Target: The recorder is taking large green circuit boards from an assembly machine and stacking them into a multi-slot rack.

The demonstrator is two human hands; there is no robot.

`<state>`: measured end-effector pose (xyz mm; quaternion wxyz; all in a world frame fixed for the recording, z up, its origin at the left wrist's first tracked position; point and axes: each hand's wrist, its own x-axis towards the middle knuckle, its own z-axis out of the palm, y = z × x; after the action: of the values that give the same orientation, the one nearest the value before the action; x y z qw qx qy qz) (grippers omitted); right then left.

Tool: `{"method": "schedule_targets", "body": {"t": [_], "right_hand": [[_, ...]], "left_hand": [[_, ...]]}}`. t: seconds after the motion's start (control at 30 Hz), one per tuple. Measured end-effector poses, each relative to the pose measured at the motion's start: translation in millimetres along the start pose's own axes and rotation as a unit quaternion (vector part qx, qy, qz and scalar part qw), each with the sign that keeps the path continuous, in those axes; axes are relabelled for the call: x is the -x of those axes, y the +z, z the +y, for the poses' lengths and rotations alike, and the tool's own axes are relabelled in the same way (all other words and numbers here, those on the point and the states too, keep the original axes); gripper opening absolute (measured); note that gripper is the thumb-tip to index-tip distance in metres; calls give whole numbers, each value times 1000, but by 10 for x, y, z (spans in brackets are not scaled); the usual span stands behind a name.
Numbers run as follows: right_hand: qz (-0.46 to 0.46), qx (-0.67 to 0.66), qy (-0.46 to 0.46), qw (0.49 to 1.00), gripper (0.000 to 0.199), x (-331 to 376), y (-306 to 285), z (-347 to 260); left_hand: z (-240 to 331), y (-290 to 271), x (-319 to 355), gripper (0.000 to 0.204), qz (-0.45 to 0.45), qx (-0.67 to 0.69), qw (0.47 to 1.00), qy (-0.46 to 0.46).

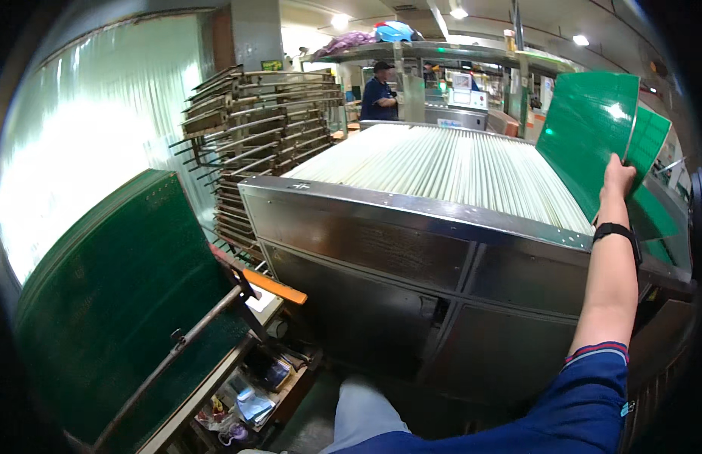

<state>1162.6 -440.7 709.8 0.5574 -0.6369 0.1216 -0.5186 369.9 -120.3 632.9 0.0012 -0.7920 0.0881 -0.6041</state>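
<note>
At the far right, my right hand [617, 180] is closed on the edge of a thin, glossy green panel [589, 125], which looks like a circuit board sheet. The panel stands tilted, its lower edge near the right end of the pale conveyor rollers [449, 163]. Just behind it, another green panel [647, 144] leans, partly covered by the first; whether my hand grips that one too, I cannot tell. A dark band circles my right wrist. My left hand is out of the picture.
A metal-sided conveyor [366, 223] fills the middle. Several dark green panels [131, 303] stand in a rack at left, beside an orange bar [275, 287]. Behind are stacked metal racks [252, 136] and a person [379, 94] in dark clothing. A low shelf [252, 408] holds small items.
</note>
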Motion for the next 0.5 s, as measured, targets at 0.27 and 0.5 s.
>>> {"method": "schedule_targets", "body": {"t": [0.27,0.5], "right_hand": [[-79,114,-41,989,62,-190,172,351],[-170,-93,-195,961,53,101,-335,-686]], "left_hand": [[27,-167,44,69,-10,-25,1000,-16],[69,-363,59,75,-7,-56,997,-50]]}}
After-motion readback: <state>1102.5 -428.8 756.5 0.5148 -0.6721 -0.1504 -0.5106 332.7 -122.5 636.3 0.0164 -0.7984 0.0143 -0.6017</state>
